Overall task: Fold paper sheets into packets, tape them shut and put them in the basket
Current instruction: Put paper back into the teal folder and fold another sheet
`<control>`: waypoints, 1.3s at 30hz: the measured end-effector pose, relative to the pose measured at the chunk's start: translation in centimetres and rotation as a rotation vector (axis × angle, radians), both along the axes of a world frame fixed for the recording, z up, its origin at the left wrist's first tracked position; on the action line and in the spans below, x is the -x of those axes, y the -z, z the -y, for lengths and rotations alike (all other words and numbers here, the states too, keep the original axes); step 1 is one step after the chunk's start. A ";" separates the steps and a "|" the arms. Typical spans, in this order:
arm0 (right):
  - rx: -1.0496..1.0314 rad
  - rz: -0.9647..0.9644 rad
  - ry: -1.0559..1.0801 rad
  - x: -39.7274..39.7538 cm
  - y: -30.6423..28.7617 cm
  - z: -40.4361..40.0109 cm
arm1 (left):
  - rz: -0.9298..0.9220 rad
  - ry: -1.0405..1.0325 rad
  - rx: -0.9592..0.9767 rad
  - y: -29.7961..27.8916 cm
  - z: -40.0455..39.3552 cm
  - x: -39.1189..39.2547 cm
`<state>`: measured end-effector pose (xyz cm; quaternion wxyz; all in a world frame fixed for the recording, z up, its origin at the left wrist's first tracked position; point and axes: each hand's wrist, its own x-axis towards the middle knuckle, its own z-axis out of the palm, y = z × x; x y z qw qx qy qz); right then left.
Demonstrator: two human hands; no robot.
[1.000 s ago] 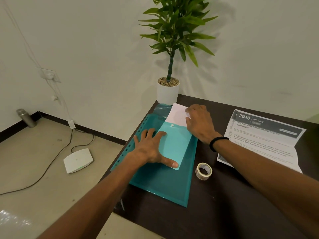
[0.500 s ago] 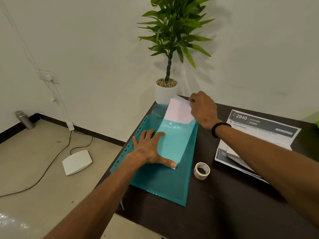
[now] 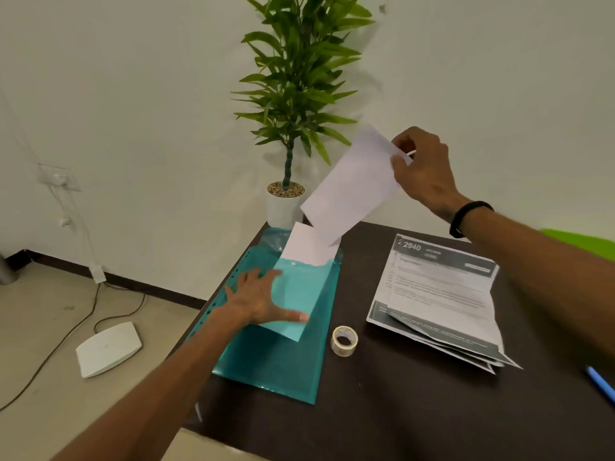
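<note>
My right hand (image 3: 424, 171) pinches the top corner of a white paper sheet (image 3: 349, 191) and holds it tilted in the air above the table's far edge. Below it, more white paper (image 3: 307, 244) sticks out of a small light-teal snap envelope (image 3: 299, 294), which lies on a larger dark-teal plastic folder (image 3: 276, 364). My left hand (image 3: 263, 299) lies flat on the envelope, fingers spread, pressing it down. A roll of clear tape (image 3: 344, 340) stands on the dark table just right of the folder. No basket is in view.
A stack of printed sheets headed "2940" (image 3: 439, 294) lies fanned at the right. A blue pen (image 3: 600, 384) shows at the right edge. A potted plant (image 3: 286, 201) stands at the table's far corner. On the floor left lie a white router (image 3: 108, 347) and cables.
My right hand has pulled one white sheet up out of the envelope and lifted it to the right. My left hand has stayed pressed on the envelope.
</note>
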<state>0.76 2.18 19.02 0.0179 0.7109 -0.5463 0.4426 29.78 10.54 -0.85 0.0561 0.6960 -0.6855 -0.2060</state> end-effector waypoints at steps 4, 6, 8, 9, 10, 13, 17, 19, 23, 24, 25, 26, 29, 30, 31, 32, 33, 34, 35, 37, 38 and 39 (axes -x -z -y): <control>-0.043 0.028 -0.066 3.0 -1.3 -5.0 | -0.177 -0.174 0.606 -3.0 -1.6 2.9; -0.058 0.036 -0.085 4.3 -1.4 -7.6 | -0.220 -0.150 0.824 -5.7 -2.4 4.4; -0.069 0.072 -0.114 5.5 -1.5 -10.3 | -0.230 -0.045 0.868 -8.4 -3.0 5.9; -0.067 0.094 -0.131 6.2 -1.5 -11.7 | -0.220 0.015 0.848 -9.7 -3.4 6.6; -0.058 0.116 -0.149 6.9 -1.6 -13.1 | -0.211 0.074 0.820 -10.8 -3.9 7.5; -0.054 0.205 -0.206 9.0 -1.2 -17.1 | -0.293 0.242 0.747 -13.2 -6.6 10.2; -0.107 0.226 -0.222 12.5 1.5 -22.0 | -0.306 0.470 0.826 -13.0 -11.5 13.9; -0.139 0.234 -0.187 14.7 3.9 -24.4 | -0.269 0.539 0.847 -11.6 -13.9 15.4; -0.194 0.173 -0.111 19.4 10.2 -28.8 | -0.160 0.706 0.808 -7.1 -19.1 19.0; -0.213 0.157 -0.081 20.4 11.9 -29.6 | -0.135 0.740 0.777 -5.7 -20.1 20.0; -0.233 0.150 -0.053 21.4 13.5 -30.4 | -0.123 0.767 0.741 -4.4 -21.0 20.9; -0.254 0.148 -0.028 22.2 15.0 -31.2 | -0.121 0.791 0.703 -3.1 -21.6 21.7; -0.319 0.130 0.032 23.7 18.6 -33.4 | -0.134 0.839 0.615 0.1 -22.5 23.3; -0.345 0.121 0.053 23.9 19.5 -34.1 | -0.135 0.838 0.573 0.7 -22.6 23.6; -0.375 0.111 0.082 24.0 20.2 -34.6 | -0.119 0.831 0.518 1.2 -22.7 23.9; -0.413 0.107 0.118 24.0 20.7 -35.1 | -0.097 0.818 0.456 1.5 -22.7 24.2; -0.450 0.117 0.156 24.0 21.2 -35.6 | -0.077 0.796 0.398 1.7 -22.8 24.5; -0.472 0.143 0.184 23.8 21.6 -36.0 | -0.071 0.766 0.356 1.6 -22.8 25.0; -0.473 0.179 0.197 23.7 21.8 -36.4 | -0.083 0.729 0.334 1.5 -22.8 25.5; -0.455 0.263 0.196 23.3 22.0 -37.2 | -0.132 0.642 0.322 1.3 -22.7 26.9; -0.455 0.302 0.187 23.0 22.1 -37.7 | -0.147 0.608 0.321 1.5 -22.8 27.6; -0.472 0.308 0.179 22.8 22.3 -38.2 | -0.157 0.581 0.325 1.9 -22.8 28.3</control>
